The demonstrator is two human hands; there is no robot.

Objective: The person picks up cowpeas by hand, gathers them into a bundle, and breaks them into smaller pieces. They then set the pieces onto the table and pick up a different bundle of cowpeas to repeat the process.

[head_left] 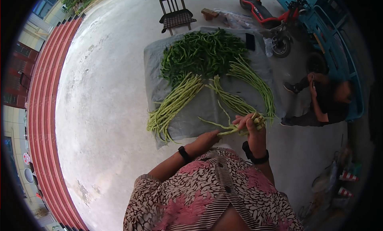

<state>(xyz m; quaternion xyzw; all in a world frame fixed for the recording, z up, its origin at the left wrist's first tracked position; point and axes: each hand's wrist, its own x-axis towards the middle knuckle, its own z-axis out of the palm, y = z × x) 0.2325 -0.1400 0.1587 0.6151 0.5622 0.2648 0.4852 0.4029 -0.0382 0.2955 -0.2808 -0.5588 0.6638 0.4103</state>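
Pale green long beans [250, 125] are in my right hand [257, 140], its fingers curled round the near end of the bunch. My left hand [206, 143] is closed on the tip of a long bean to the left, its fingertips partly hidden. One thin bean sticks out leftward above that hand. Just beyond, a loose middle bundle [231, 98] runs over the grey sheet [153, 81]. A thick long-bean bundle [177, 101] lies to the left, and a darker green bundle [259, 81] to the right. Behind them spreads a heap of green peppers [199, 51].
A black phone [250, 41] rests on the sheet's far right. Beyond are a chair [177, 17], a wooden block [209, 13] and a red scooter [267, 15]. At right a person [335, 99] sits by a teal vehicle [339, 51]. Red steps [44, 111] line the left.
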